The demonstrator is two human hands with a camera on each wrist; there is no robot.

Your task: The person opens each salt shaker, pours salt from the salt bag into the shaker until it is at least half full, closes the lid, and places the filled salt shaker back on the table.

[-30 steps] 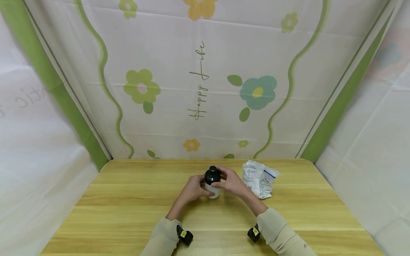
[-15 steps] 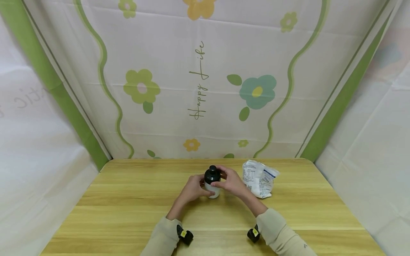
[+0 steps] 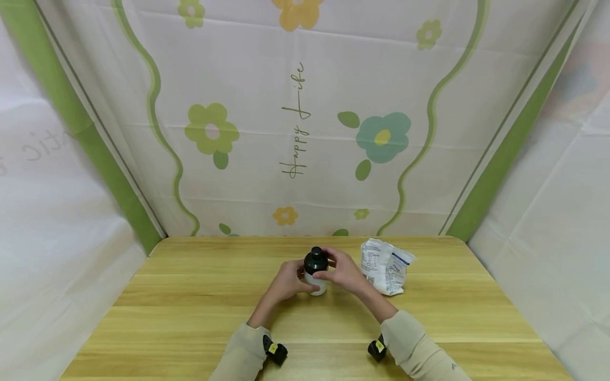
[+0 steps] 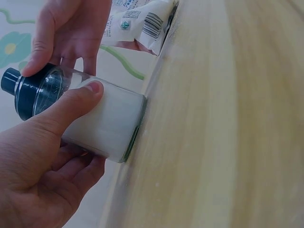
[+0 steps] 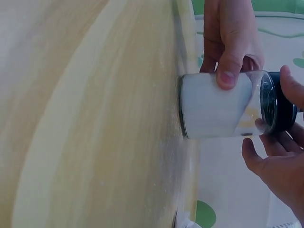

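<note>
A clear glass jar (image 4: pixel 116 118) holding something white stands upright on the wooden table (image 3: pixel 214 296). Its black lid (image 3: pixel 316 261) has a round knob on top. My left hand (image 3: pixel 287 280) grips the jar's body from the left, thumb pressed on the near side and fingers round the far side. From the right, my right hand (image 3: pixel 348 273) grips the lid, its thumb on the near edge and fingers behind. In the right wrist view the white contents slope up one side, leaving space below the lid. The lid sits on the jar.
A crumpled white printed bag (image 3: pixel 385 267) stands on the table just right of my right hand. Behind the table hangs a flowered white cloth (image 3: pixel 257 159), with more cloth at both sides. Black cameras (image 3: pixel 275 350) are strapped to both wrists.
</note>
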